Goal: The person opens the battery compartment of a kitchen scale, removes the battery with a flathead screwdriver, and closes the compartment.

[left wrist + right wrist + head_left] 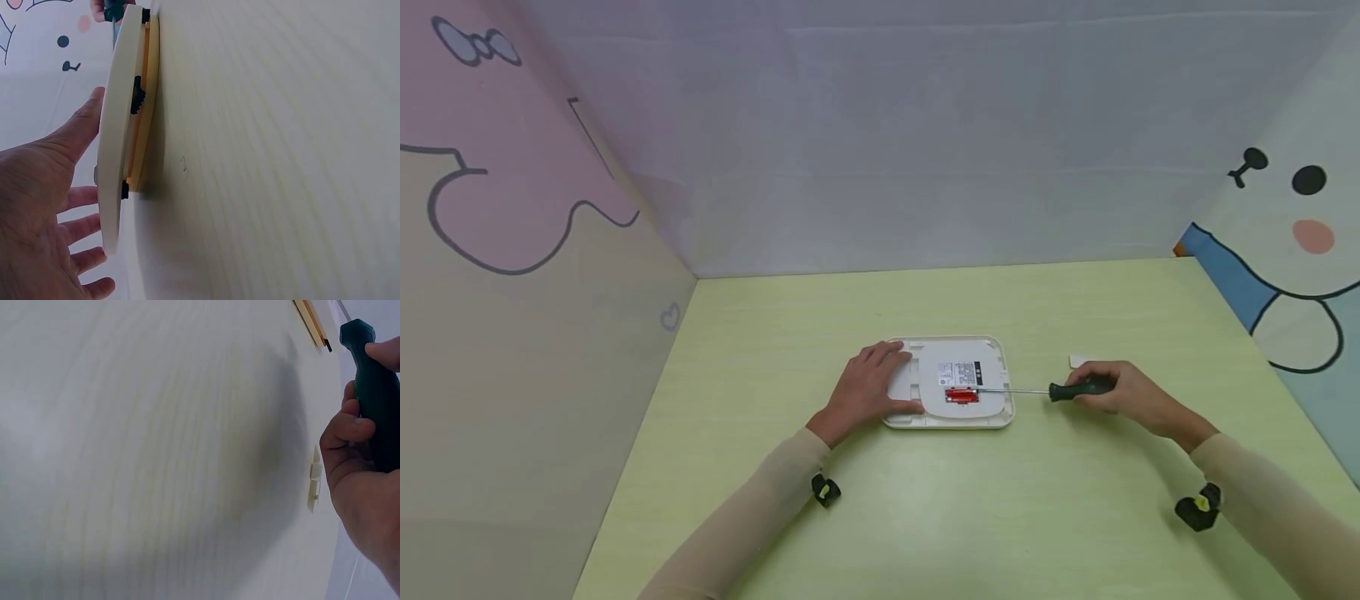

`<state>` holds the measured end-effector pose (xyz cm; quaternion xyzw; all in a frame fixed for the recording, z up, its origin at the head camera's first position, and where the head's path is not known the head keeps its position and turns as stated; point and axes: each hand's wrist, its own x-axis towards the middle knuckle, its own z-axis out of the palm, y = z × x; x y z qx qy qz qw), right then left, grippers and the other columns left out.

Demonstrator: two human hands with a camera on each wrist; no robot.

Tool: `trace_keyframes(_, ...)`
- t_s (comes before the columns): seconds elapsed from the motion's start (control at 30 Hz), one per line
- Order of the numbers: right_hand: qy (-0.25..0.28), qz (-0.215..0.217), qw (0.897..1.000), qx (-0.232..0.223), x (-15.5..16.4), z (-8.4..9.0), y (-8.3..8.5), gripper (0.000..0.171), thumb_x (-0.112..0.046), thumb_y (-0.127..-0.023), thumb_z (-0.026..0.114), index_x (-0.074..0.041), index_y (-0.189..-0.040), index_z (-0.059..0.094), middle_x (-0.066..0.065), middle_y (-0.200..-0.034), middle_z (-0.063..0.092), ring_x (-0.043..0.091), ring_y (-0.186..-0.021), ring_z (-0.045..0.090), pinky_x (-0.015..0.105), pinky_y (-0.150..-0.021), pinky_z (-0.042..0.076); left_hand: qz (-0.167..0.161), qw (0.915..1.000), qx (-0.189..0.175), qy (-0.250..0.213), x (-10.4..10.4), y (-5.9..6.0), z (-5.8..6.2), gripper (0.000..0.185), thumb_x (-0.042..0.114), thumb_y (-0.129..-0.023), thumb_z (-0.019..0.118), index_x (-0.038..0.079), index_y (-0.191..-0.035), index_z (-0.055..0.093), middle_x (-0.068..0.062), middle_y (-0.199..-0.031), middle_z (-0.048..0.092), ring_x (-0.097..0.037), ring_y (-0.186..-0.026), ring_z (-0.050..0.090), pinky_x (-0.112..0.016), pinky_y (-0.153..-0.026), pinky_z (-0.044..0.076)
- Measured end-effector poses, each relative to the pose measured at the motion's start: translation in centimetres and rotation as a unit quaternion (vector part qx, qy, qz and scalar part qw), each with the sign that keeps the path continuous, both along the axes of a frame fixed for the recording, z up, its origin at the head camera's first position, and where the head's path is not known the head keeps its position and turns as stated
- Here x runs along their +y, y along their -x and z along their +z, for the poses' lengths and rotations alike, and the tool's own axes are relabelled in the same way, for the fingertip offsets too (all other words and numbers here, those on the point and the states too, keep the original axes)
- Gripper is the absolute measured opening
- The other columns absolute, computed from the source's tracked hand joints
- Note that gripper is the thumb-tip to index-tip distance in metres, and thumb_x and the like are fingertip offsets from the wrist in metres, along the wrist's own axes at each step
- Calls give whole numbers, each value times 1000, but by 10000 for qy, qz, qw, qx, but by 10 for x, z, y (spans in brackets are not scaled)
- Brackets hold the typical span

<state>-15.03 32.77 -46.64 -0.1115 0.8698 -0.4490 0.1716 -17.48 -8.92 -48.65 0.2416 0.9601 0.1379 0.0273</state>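
- At the far left, a wall with a pink cartoon drawing (542,200) borders a pale yellow-green table (820,333).
- Next, the person's left hand (874,385) reaches in from a beige sleeve (760,500). Its fingers and thumb are spread wide and rest on the left end of a white casing, seemingly to steady it.
- The white casing (932,396) lies flat on the table, in the middle of the head view, with its labelled side up. A printed label (958,373) sits just beyond a small slot holding what look like red batteries (962,397).
- From the right, the shaft of a screwdriver (1062,392) crosses the casing's edge, its tip at the slot's far edge. Whether the tip touches a battery is too small to tell. The step in hand appears to be prying at the batteries.
- The right hand (1127,400) grips the dark green handle, fingers curled round it.
- Just beyond that hand, a small white piece (1078,361), perhaps the slot's cover, lies on the table.
- As a judgement, the next move calls for a steady left hand and a gentle lift at the tip, without slipping or scratching.
- At the far right stands a wall with a white cartoon face (1311,242).
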Motion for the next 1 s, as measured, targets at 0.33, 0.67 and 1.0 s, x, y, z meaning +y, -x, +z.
trace_keyframes(0.33, 250, -216, 9991, -246, 0, -6, -7, 24, -23, -88, 73, -8, -107, 67, 8, -110, 58, 15, -87, 51, 28, -63, 47, -16, 10000, -19, -91, 0, 1, -1, 88, 72, -71, 70, 22, -141, 49, 1, -153, 38, -25, -140, 36, -45, -110, 37)
trace_keyframes(0.67, 369, -309, 9982, -348, -2, -7, -13, 28, -23, -89, 72, -5, -109, 66, 8, -111, 57, 14, -86, 51, 28, -63, 46, 23, 9999, -88, -51, 0, 1, 2, 88, 72, -71, 70, 22, -141, 50, 1, -154, 38, -24, -141, 35, -45, -112, 35)
trace_keyframes(1.0, 54, 13, 10000, 12, -1, 17, -10, 20, -19, -89, 72, -7, -105, 68, 11, -104, 61, 11, -79, 52, 27, -60, 45, 113, 9999, -93, 37, 1, 0, 4, 89, 75, -70, 69, 25, -141, 49, 3, -154, 37, -24, -142, 33, -47, -110, 35)
